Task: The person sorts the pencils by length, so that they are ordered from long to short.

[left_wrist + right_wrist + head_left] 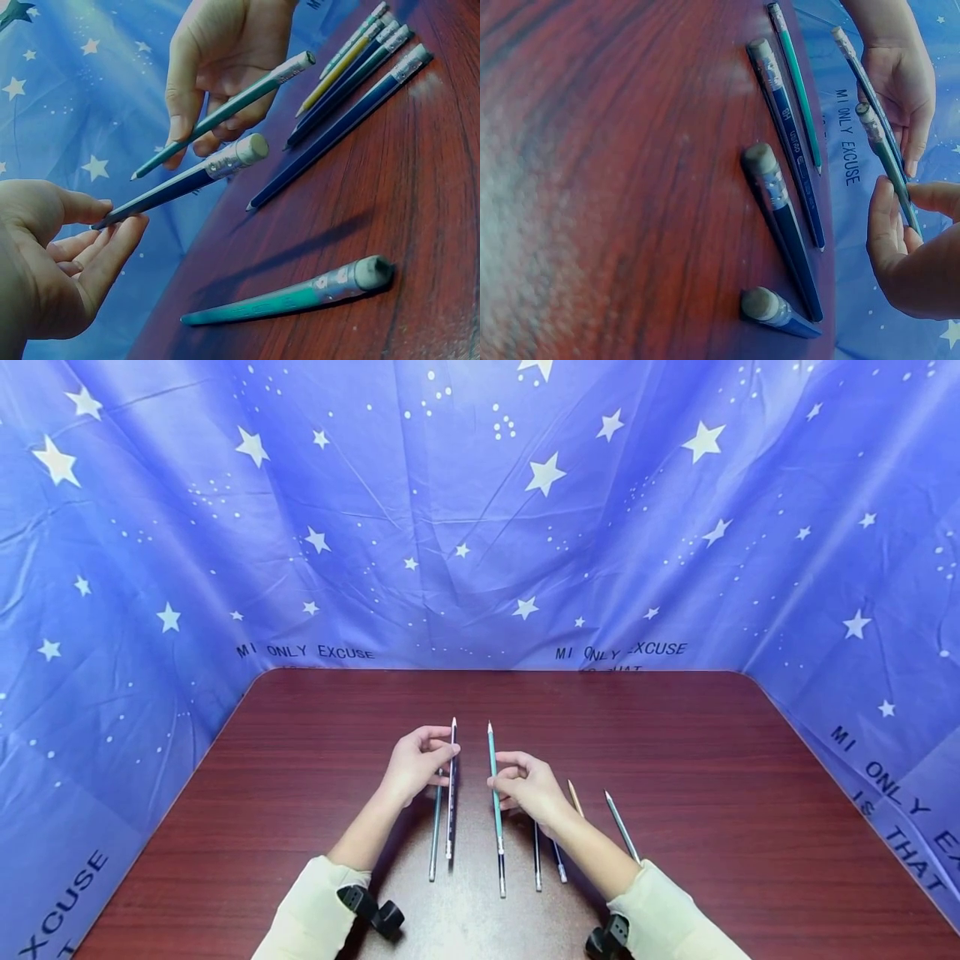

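My left hand (408, 768) pinches a dark blue pencil (451, 810) near its tip, thumb against fingers. In the left wrist view this pencil (172, 186) is lifted off the table, its white eraser toward the camera. Opposite it, my right hand (534, 789) pinches a green pencil (498, 818), point away from me. The right wrist view shows the green pencil (886, 156) raised too, crossing in front of the dark blue one. Below my left hand, another green pencil (435, 835) lies on the table. A dark pencil (502, 878) lies under the held green one, partly hidden by it.
More pencils lie on the dark red wooden table (285, 743) at the right: a dark one (537, 860), a blue one (559, 864), a yellow one (575, 797) and a green one (621, 825). My right forearm covers parts of them. A blue starry cloth (450, 527) surrounds the table.
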Tool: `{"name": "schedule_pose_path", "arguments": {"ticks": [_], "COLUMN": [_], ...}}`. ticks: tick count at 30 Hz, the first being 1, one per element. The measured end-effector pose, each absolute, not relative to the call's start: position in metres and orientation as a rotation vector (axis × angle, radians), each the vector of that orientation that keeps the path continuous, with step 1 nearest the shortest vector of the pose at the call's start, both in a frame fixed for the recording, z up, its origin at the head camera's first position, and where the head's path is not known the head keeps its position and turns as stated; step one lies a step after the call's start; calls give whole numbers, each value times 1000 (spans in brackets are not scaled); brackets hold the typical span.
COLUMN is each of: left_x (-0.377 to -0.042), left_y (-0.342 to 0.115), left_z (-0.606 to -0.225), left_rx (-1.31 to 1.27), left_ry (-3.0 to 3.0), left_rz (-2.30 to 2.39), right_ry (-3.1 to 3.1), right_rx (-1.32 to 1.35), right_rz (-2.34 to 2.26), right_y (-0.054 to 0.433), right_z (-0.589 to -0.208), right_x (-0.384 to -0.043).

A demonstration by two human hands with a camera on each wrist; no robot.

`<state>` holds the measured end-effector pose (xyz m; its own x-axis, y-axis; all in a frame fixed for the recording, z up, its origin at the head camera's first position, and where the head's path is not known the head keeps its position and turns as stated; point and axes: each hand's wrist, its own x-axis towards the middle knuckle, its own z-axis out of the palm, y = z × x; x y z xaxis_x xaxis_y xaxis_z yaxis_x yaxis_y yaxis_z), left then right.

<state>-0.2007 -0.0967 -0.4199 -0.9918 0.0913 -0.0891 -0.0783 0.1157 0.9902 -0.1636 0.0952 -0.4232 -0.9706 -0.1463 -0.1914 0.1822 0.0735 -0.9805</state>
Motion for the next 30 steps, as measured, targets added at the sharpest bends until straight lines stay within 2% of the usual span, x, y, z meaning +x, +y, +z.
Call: {"name": "schedule_pose_path", "arguments": {"ticks": [15, 30], "left_x": [-205, -221], "left_y": [-98, -100], "left_z": [-421, -405], "left_rx": [7, 28], "left_ry": [2246, 2295], "left_rz": [2020, 2035], "right_ry": [2098, 2074], "right_rx": [55, 39], "right_rz": [-1966, -2003], "right_y": [98, 100], "right_z": [-420, -418], "right_x": [-162, -161]}}
